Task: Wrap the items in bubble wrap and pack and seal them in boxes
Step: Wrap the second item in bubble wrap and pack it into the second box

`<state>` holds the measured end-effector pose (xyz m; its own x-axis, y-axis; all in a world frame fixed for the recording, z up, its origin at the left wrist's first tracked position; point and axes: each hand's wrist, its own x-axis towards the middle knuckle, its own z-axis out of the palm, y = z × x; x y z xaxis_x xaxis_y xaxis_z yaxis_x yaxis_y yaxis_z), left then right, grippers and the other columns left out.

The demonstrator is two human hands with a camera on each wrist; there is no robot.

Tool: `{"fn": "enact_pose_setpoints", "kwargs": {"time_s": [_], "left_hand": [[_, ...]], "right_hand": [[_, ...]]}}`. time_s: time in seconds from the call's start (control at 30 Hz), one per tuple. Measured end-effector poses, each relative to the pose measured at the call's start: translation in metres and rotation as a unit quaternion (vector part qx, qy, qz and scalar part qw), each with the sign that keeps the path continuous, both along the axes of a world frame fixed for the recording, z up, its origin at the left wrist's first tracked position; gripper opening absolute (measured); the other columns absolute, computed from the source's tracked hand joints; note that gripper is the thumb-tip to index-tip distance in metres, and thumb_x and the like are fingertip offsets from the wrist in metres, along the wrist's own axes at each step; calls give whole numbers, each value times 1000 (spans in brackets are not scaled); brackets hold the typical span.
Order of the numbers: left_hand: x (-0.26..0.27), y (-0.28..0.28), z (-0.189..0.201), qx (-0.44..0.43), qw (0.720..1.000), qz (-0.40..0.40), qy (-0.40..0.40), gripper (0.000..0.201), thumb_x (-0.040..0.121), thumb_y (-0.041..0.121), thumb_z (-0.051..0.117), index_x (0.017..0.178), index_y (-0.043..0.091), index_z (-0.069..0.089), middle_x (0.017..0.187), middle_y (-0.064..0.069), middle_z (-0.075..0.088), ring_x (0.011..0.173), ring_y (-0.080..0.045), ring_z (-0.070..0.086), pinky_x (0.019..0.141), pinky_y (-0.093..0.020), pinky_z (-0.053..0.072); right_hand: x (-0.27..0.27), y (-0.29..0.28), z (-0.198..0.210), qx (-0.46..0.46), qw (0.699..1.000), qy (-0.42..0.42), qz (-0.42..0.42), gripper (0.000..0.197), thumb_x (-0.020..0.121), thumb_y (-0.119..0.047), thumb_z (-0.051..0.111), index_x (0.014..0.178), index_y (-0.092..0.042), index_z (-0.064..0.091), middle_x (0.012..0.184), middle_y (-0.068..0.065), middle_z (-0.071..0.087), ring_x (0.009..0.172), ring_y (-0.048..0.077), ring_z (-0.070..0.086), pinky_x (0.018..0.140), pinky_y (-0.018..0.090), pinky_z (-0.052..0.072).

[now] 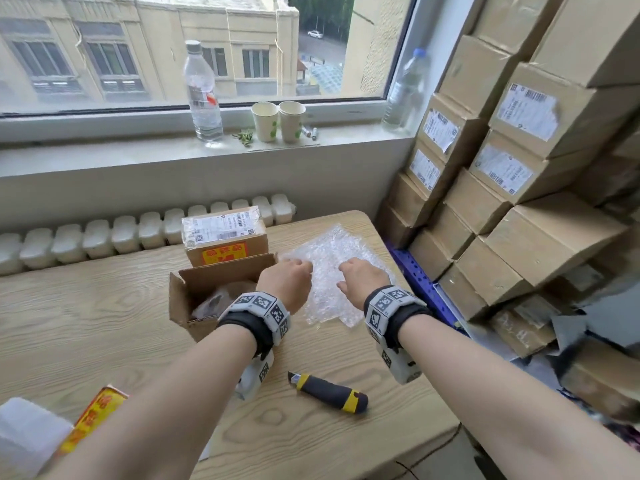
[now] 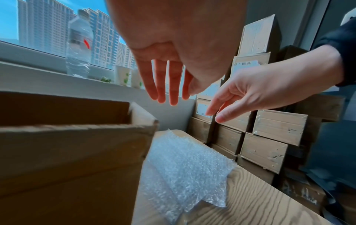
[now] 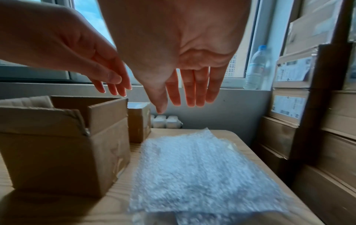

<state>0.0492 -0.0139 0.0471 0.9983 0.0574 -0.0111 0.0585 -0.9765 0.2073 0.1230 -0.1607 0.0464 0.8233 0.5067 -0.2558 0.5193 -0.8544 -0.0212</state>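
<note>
A stack of clear bubble wrap sheets [image 1: 325, 296] lies flat on the wooden table [image 1: 104, 323], right of an open cardboard box [image 1: 188, 315]. Something wrapped in plastic sits inside the box [image 1: 216, 299]. My left hand [image 1: 287, 282] and right hand [image 1: 360, 278] hover side by side over the wrap. In the left wrist view the left hand's fingers [image 2: 169, 94] hang straight above the bubble wrap [image 2: 185, 167], apart from it. The right wrist view shows the right hand [image 3: 185, 99] equally straight-fingered above the sheets [image 3: 202, 167]. Neither hand holds anything.
A sealed, labelled box [image 1: 225, 237] stands behind the open one. A yellow-black utility knife [image 1: 329, 393] lies near the front edge. A red-yellow sticker roll [image 1: 97, 417] sits at front left. Stacked cartons [image 1: 519, 202] wall off the right side; bottles and paper cups stand on the windowsill.
</note>
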Motion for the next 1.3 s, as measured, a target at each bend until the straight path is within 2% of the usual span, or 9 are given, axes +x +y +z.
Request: {"fn": "enact_pose_setpoints", "kwargs": {"time_s": [0.37,0.47,0.6,0.73,0.93,1.0,1.1,1.17,1.3], "left_hand": [[70,-66,-83,-45,989,8,139,32,97,15,37,123,20,55,117,0,58,106,-22,55,80,-38,50],[80,-75,-103,-63,985,16,162,33,97,15,38,125,22,53,124,3,55,113,-19,52,85,-39,49],[85,-86,-123,-93,977,27,192,34,97,18,41,128,23,52,136,7,48,119,-16,49,91,-37,47],[86,-89,-133,-132,963,47,232,38,96,24,45,133,23,47,142,9,39,126,-14,43,97,-35,43],[84,-89,-139,-149,961,70,222,43,91,35,53,133,25,47,142,11,40,123,-12,45,96,-36,45],[85,-90,-139,-147,962,71,221,47,90,41,55,134,26,45,141,9,40,125,-12,44,96,-34,44],[87,-95,-137,-134,964,71,220,54,88,47,56,137,28,41,139,6,41,125,-14,43,95,-34,44],[88,-97,-133,-126,964,79,219,57,87,50,56,138,30,38,136,5,43,123,-14,45,93,-35,45],[91,-97,-119,-134,974,101,151,38,94,42,49,128,27,49,122,4,53,107,-16,53,81,-30,45]], "right_hand": [[85,-79,-87,-8,995,98,35,36,94,-26,52,129,-15,49,127,6,50,121,24,47,95,39,44],[97,-87,-108,10,993,99,58,37,92,-14,52,129,-17,50,130,4,47,125,22,43,94,35,43],[106,-96,-124,12,989,113,95,49,90,-1,50,135,-17,43,144,8,36,133,24,36,103,34,36],[113,-100,-130,28,985,132,108,49,89,4,47,134,-14,44,146,9,32,131,24,36,96,33,38],[119,-98,-137,52,986,108,119,31,89,2,49,118,-7,50,130,8,43,112,24,48,79,29,39],[121,-99,-138,59,985,105,120,24,89,2,48,112,-6,53,125,8,46,108,24,50,73,28,34],[122,-100,-135,87,985,90,122,18,89,0,50,102,-9,55,110,6,53,99,23,54,73,26,29],[119,-99,-128,113,984,66,122,16,86,1,53,96,-11,55,97,6,58,90,24,55,74,28,31],[114,-91,-101,175,978,11,117,17,81,3,61,84,-13,55,74,2,57,69,22,53,66,30,39]]}}
